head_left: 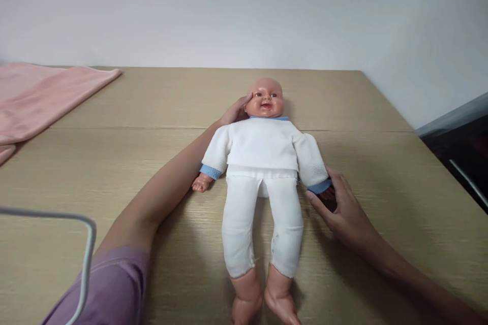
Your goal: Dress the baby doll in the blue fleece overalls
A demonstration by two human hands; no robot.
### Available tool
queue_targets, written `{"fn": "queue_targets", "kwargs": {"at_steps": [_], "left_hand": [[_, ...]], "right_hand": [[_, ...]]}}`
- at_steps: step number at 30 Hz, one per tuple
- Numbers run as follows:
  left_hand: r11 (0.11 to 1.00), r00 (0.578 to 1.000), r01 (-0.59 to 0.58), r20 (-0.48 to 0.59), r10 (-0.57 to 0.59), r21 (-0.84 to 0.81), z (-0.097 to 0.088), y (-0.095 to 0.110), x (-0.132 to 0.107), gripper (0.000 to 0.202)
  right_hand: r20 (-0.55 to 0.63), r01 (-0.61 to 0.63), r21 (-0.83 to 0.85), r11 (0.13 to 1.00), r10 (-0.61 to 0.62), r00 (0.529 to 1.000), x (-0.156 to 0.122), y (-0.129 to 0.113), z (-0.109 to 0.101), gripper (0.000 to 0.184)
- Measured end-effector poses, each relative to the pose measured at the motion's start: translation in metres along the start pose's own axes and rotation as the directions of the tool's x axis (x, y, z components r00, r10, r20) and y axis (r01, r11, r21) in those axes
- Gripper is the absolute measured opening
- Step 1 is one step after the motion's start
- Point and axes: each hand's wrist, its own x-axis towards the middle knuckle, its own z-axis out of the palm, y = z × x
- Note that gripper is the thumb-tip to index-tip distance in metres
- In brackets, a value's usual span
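Observation:
A baby doll (263, 144) lies face up on the table, its head away from me and its feet toward me. It wears a white top with blue collar and cuffs over a white cloth body and legs. My left hand (237, 110) cups the doll's head from the left, thumb by its temple, the other fingers hidden behind it. At the doll's sleeve on the right, my right hand (343, 208) curls around the blue cuff (319, 187), thumb on the near side and fingers on the far side. The doll's hand there is mostly covered.
A pink cloth (41, 96) is spread over the table's (171, 96) far left corner. A pale cable (89, 249) arcs across the lower left, close to the camera. The wall (229, 15) stands behind the table. Beyond the right edge is a dark object (457, 137).

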Motion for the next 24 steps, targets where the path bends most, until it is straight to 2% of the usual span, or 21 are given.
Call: {"fn": "queue_targets", "kwargs": {"at_steps": [5,9,14,17,20,24], "left_hand": [[1.0,1.0,-0.006,0.012,0.006,0.002,-0.007,-0.003,0.003,0.06],[0.999,0.999,-0.044,-0.004,0.044,-0.02,0.001,-0.004,-0.003,0.059],[0.978,0.978,-0.209,-0.028,0.208,-0.029,0.008,-0.006,-0.01,0.053],[0.968,0.968,-0.252,-0.016,0.252,0.004,0.001,-0.008,-0.01,0.064],[0.97,0.97,-0.242,0.006,0.242,0.029,-0.007,-0.01,-0.008,0.076],[0.974,0.975,-0.22,-0.01,0.221,0.049,-0.014,-0.013,-0.002,0.08]], "right_hand": [[-0.004,0.015,-0.011,1.0,-0.015,1.0,0.001,0.001,0.0,0.066],[0.005,0.013,-0.007,1.0,-0.013,1.0,0.002,0.0,0.0,0.066],[0.007,0.024,-0.019,1.0,-0.023,1.0,0.002,0.001,0.0,0.065],[0.003,0.033,-0.033,0.999,-0.033,0.999,0.002,0.001,0.0,0.065],[-0.003,0.046,-0.049,0.998,-0.046,0.999,0.002,0.002,0.001,0.065],[-0.004,0.057,-0.058,0.997,-0.058,0.998,0.002,0.003,0.001,0.064]]}}
